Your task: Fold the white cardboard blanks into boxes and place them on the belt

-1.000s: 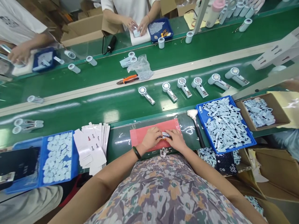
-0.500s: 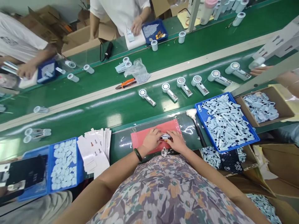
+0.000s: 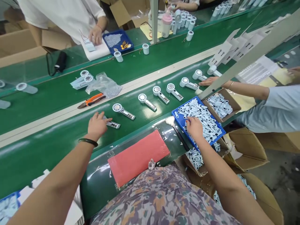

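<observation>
My left hand (image 3: 97, 125) is over the green belt, its fingers curled around the head end of a handheld fan (image 3: 113, 124). That fan's head is hidden under the hand; its handle points right with the circuit side up. At the blue tray (image 3: 180, 122), my right hand (image 3: 195, 128) has its fingertips drawn together among light-blue plastic covers (image 3: 206, 116) with dark ovals. Whatever lies between those fingertips is too small to make out. Another handheld fan (image 3: 123, 111), its handle also uncovered, lies just beyond my left hand.
More fans (image 3: 147, 102) lie in a row along the belt. A red mat (image 3: 139, 157) is before me, with a black-handled tool (image 3: 180, 136) beside it. Orange pliers (image 3: 92, 100) and a plastic bag (image 3: 104, 86) lie further back. A co-worker's arm (image 3: 248, 89) reaches in from the right.
My hands have parted from over the red mat: the left went forward and left onto the belt with the fan, the right moved to the blue tray. The view has swung right.
</observation>
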Demonstrator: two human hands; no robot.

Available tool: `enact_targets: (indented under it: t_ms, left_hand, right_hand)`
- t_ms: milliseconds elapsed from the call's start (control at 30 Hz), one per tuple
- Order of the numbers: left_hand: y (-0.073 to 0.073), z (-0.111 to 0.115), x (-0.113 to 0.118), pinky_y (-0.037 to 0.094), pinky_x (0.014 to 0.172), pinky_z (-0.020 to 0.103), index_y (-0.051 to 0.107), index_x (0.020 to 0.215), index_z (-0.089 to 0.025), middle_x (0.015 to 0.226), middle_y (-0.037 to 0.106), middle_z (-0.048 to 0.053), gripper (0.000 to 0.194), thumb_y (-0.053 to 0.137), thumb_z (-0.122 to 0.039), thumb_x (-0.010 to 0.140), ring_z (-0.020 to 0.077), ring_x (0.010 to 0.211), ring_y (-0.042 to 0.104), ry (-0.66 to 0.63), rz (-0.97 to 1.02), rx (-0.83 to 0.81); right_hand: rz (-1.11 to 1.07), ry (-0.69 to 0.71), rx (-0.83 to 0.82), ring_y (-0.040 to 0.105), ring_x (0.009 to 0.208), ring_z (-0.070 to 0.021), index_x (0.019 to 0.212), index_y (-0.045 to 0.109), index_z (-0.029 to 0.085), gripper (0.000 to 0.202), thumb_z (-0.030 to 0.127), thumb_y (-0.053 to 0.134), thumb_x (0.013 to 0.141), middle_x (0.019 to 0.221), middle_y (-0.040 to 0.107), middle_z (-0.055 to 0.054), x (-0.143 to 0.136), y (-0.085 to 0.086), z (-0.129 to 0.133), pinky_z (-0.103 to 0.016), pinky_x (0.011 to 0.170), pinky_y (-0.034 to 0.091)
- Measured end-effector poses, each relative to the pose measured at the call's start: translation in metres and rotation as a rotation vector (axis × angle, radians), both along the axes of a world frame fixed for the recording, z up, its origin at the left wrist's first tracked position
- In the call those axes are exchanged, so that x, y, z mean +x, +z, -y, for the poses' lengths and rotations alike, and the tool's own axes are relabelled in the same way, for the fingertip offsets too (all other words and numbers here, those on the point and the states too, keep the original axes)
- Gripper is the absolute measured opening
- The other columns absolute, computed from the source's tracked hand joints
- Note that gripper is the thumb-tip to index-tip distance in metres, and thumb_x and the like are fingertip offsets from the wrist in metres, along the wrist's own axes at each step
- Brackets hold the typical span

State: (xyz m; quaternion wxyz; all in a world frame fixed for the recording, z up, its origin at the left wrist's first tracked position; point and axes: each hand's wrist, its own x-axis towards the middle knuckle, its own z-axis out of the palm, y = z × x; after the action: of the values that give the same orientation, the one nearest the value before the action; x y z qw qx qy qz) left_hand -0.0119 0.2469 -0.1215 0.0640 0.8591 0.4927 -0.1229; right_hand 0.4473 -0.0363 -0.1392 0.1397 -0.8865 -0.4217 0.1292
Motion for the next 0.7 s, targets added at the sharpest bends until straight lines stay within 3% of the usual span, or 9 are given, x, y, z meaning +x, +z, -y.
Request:
enact_targets:
  t_ms: [100, 300, 400, 467, 533, 600, 700]
  left_hand:
    - [-0.009, 0.041, 0.022, 0.028, 0.12, 0.069, 0.073, 0.13, -0.021, 0.159, 0.049, 0.016, 0.047, 0.052, -0.007, 0.091, 0.0437, 0.155, 0.027, -0.035, 0.055, 0.019]
    - [-0.03, 0.181, 0.037, 0.042, 0.116, 0.067, 0.076, 0.123, -0.025, 0.156, 0.053, 0.015, 0.044, 0.05, -0.011, 0.091, 0.0391, 0.152, 0.039, -0.143, 0.36, -0.178]
    - [-0.034, 0.23, 0.037, 0.047, 0.116, 0.063, 0.078, 0.118, -0.023, 0.154, 0.056, 0.015, 0.041, 0.049, -0.012, 0.092, 0.0363, 0.147, 0.046, -0.144, 0.469, -0.264]
    - [-0.028, 0.244, 0.043, 0.052, 0.113, 0.057, 0.078, 0.119, -0.023, 0.15, 0.059, 0.015, 0.039, 0.048, -0.014, 0.095, 0.033, 0.14, 0.055, -0.1, 0.548, -0.317]
    - [-0.013, 0.245, 0.06, 0.057, 0.109, 0.05, 0.074, 0.126, -0.025, 0.144, 0.064, 0.013, 0.038, 0.049, -0.02, 0.098, 0.029, 0.132, 0.063, -0.046, 0.654, -0.366]
    - [0.01, 0.237, 0.085, 0.058, 0.107, 0.045, 0.066, 0.139, -0.027, 0.141, 0.066, 0.012, 0.042, 0.05, -0.025, 0.101, 0.026, 0.128, 0.065, -0.034, 0.773, -0.379]
    - [0.05, 0.219, 0.133, 0.052, 0.115, 0.047, 0.055, 0.151, -0.029, 0.145, 0.063, 0.011, 0.048, 0.052, -0.027, 0.103, 0.0263, 0.134, 0.06, -0.182, 0.902, -0.306]
  right_hand:
    - [-0.042, 0.018, -0.019, 0.058, 0.112, -0.0323, 0.124, 0.074, 0.016, 0.038, 0.03, 0.047, 0.099, 0.117, 0.07, -0.017, 0.003, -0.007, -0.029, -0.044, 0.104, 0.043]
    - [-0.207, 0.008, -0.001, 0.058, 0.121, -0.0339, 0.115, 0.075, 0.018, 0.028, 0.025, 0.062, 0.091, 0.123, 0.068, -0.018, -0.01, -0.016, -0.072, -0.044, 0.106, 0.04]
    - [-0.333, -0.066, 0.05, 0.06, 0.119, -0.0327, 0.102, 0.075, 0.018, 0.019, 0.024, 0.068, 0.086, 0.12, 0.069, -0.018, -0.009, -0.01, -0.08, -0.043, 0.104, 0.041]
    - [-0.459, -0.112, 0.103, 0.063, 0.111, -0.0294, 0.097, 0.073, 0.018, 0.018, 0.03, 0.07, 0.084, 0.112, 0.071, -0.015, -0.008, -0.001, -0.078, -0.04, 0.098, 0.045]
    - [-0.633, -0.136, 0.156, 0.065, 0.094, -0.0241, 0.099, 0.071, 0.018, 0.028, 0.042, 0.066, 0.086, 0.1, 0.071, -0.011, -0.011, 0.011, -0.068, -0.035, 0.085, 0.049]
    - [-0.841, -0.123, 0.194, 0.061, 0.073, -0.0178, 0.103, 0.069, 0.018, 0.039, 0.052, 0.06, 0.086, 0.088, 0.069, -0.006, -0.019, 0.025, -0.052, -0.03, 0.071, 0.048]
    - [-1.131, -0.052, 0.197, 0.046, 0.056, -0.0111, 0.097, 0.07, 0.019, 0.043, 0.058, 0.062, 0.08, 0.075, 0.063, -0.001, -0.039, 0.046, -0.021, -0.025, 0.056, 0.039]
